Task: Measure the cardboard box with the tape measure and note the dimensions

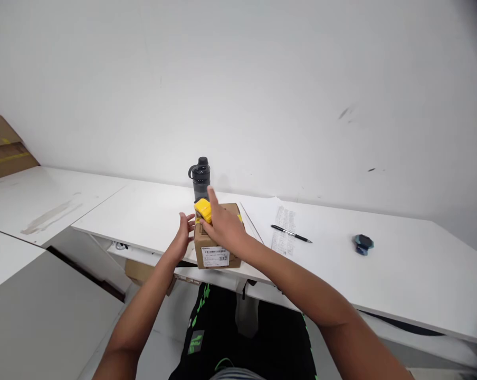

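A small brown cardboard box (218,240) with a white printed label (215,257) stands near the front edge of the white desk. Over its top, my right hand (225,224) grips a yellow tape measure (203,209) between thumb and fingers, the index finger stretched out past it. My left hand (183,236) is at the box's left side, fingers apart and nothing in them; whether the fingertips touch the cardboard I cannot tell. Behind the box stands a dark water bottle (201,177) with a carry loop, its lower part hidden.
Right of the box lie handwritten paper sheets (284,216) with a black pen (291,234) across them. A dark blue-black object (363,244), kind unclear, sits farther right. Large cardboard boxes (9,145) are at far left. A wall (238,95) rises behind the desk (381,285).
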Available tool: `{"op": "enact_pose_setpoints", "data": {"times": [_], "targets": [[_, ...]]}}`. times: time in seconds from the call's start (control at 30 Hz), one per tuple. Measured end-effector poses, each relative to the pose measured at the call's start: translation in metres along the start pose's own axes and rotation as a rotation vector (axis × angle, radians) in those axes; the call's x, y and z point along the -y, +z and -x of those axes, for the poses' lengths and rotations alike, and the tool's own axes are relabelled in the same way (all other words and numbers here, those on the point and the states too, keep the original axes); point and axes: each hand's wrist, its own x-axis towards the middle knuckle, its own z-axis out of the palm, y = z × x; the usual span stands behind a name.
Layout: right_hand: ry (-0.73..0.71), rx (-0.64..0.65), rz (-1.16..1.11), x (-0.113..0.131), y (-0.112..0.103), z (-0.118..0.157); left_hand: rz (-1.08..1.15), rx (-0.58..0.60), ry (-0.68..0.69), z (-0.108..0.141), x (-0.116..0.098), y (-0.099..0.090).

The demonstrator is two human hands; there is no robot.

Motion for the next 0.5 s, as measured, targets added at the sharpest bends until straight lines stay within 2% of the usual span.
{"op": "enact_pose_setpoints", "data": {"times": [0.07, 0.13, 0.23, 0.3, 0.4, 0.5], "targets": [[-0.099, 0.071, 0.08, -0.001, -0.007, -0.009, 0.062, 0.121, -0.089, 0.02, -0.008, -0.002], [-0.213, 0.129, 0.088, -0.009, -0.012, -0.02, 0.03, 0.159, -0.12, 0.033, -0.018, -0.004], [-0.332, 0.122, -0.113, -0.029, -0.012, -0.035, -0.005, 0.275, -0.233, 0.034, -0.036, -0.008], [-0.293, 0.045, -0.309, -0.043, -0.006, -0.041, 0.015, 0.356, -0.304, 0.026, -0.044, -0.011], [-0.255, -0.033, -0.456, -0.052, 0.002, -0.039, 0.06, 0.353, -0.288, 0.015, -0.044, -0.012], [-0.308, -0.002, -0.383, -0.049, 0.006, -0.034, 0.08, 0.302, -0.195, 0.011, -0.036, -0.006]]}}
